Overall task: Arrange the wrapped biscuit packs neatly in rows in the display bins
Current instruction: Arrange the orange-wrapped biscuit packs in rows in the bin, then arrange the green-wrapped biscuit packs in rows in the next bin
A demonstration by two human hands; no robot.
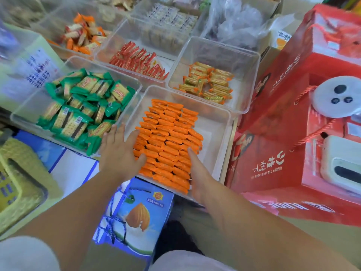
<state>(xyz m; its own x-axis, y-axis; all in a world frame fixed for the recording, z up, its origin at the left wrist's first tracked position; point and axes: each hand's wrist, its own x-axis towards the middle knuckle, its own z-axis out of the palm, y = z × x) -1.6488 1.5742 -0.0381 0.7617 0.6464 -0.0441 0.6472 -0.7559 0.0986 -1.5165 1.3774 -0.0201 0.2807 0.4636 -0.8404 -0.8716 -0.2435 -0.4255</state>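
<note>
— Where are the biscuit packs?

— The orange packs [170, 141] lie in close, overlapping rows in the clear bin [220, 124] at the centre of the frame. They fill its left and middle part, and a strip of bare floor shows along the right wall.

— And the hands?

— The left hand [117, 155] is flat, fingers straight and spread. It rests against the left side of the rows, with the thumb touching the packs. The right hand [198, 171] is also flat, fingers straight and together, pressed along the right side of the lower rows. Neither hand has hold of a pack.

— What lies around them?

— Green packs [84, 106] are heaped loosely in the bin just left. Red packs [138, 61] fill the bin above, and yellow packs [211, 83] lie in the one at upper right of centre. Red boxes [273, 137] stand at the right edge. A blue carton [136, 212] sits at bottom centre.
</note>
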